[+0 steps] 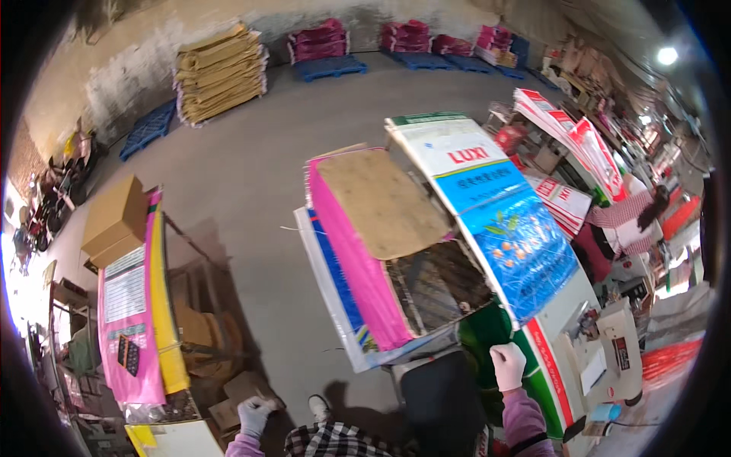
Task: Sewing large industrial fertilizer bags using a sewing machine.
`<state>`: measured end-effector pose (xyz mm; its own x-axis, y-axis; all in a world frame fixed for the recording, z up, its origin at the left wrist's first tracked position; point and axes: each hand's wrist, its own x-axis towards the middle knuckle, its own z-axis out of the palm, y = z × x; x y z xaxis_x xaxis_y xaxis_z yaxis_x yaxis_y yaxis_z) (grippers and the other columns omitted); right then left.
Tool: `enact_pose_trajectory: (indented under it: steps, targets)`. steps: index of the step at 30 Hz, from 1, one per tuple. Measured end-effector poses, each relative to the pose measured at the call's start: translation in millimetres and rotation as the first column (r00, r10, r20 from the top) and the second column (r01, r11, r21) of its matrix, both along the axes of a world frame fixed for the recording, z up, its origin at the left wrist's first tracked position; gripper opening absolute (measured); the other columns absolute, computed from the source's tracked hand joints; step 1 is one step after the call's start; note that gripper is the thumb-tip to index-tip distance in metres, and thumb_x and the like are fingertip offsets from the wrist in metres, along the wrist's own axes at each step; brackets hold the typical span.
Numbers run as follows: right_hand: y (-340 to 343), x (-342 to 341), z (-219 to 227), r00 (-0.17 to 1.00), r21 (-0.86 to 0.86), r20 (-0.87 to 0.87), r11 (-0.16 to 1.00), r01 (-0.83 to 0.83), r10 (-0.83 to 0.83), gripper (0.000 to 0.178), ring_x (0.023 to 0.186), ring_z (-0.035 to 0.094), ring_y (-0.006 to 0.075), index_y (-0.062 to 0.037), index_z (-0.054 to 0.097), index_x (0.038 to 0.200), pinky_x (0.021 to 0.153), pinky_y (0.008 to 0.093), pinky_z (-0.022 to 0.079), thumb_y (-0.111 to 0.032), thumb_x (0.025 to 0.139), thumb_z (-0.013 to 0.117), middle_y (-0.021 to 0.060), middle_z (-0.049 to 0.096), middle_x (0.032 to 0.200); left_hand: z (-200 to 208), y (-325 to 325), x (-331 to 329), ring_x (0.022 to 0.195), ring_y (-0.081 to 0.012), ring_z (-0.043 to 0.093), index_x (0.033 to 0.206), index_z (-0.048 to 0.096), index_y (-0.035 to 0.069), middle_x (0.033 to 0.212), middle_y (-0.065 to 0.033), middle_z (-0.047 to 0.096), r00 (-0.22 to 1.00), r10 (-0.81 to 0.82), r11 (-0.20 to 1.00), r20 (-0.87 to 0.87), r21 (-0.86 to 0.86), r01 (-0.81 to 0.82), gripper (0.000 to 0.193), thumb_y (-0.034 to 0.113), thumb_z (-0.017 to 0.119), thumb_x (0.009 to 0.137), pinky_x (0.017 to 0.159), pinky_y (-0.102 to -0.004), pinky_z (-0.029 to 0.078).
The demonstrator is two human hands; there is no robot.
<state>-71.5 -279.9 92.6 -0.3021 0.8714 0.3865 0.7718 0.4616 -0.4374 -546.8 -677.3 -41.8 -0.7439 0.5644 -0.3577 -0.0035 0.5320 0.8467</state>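
My right hand [508,367], in a pale glove, is closed in a fist over a green sack [481,343] lying on the bench. Whether anything is inside that fist is hidden. Just beyond it ends the lower corner of a blue and white printed woven sack [487,206], laid slantwise on the bench. Left of that sack stands a pile covered with a pink sack [358,266] and a brown sheet [384,198]. My left hand [256,415], also gloved, hangs low with loosely bent fingers and nothing visible in it, near some cardboard [236,396].
A black seat [440,400] stands before me. At left, a cardboard box [116,221] sits on a table with pink and yellow sacks [169,305]. A sewing machine [618,354] is at right, with a person [620,225] beyond. Stacked sacks [219,76] and blue pallets [331,68] line the wall.
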Motion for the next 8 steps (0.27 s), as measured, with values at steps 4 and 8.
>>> enact_pose_trajectory:
  steps: [4,8]
  targets:
    - [-7,-178,104,0.985,0.045,-0.131,0.993,-0.105,0.110,0.009,0.057,0.056,0.0282,-0.0021,0.066,0.069,0.054,0.0367,0.044,-0.003,0.072,0.075,0.0108,0.056,0.063,113,-11,-128,0.066,-0.0041,0.048,0.074,0.060,0.004,0.070,0.0032,0.054,0.908,0.362,0.908,-0.213,0.303,-0.290,0.010,-0.002,0.061,0.081,0.055,-0.0224,0.040]
    - [-16,-283,217,0.956,0.489,-0.180,0.864,-0.118,0.233,0.013,0.060,0.055,0.0231,-0.0044,0.068,0.080,0.055,0.0357,0.044,0.000,0.068,0.072,0.0066,0.056,0.069,233,-47,-263,0.088,-0.0173,0.059,0.105,0.055,0.006,0.102,-0.0050,0.055,0.661,0.359,0.847,-0.658,0.527,0.064,0.012,0.005,0.053,0.093,0.084,-0.0334,0.052]
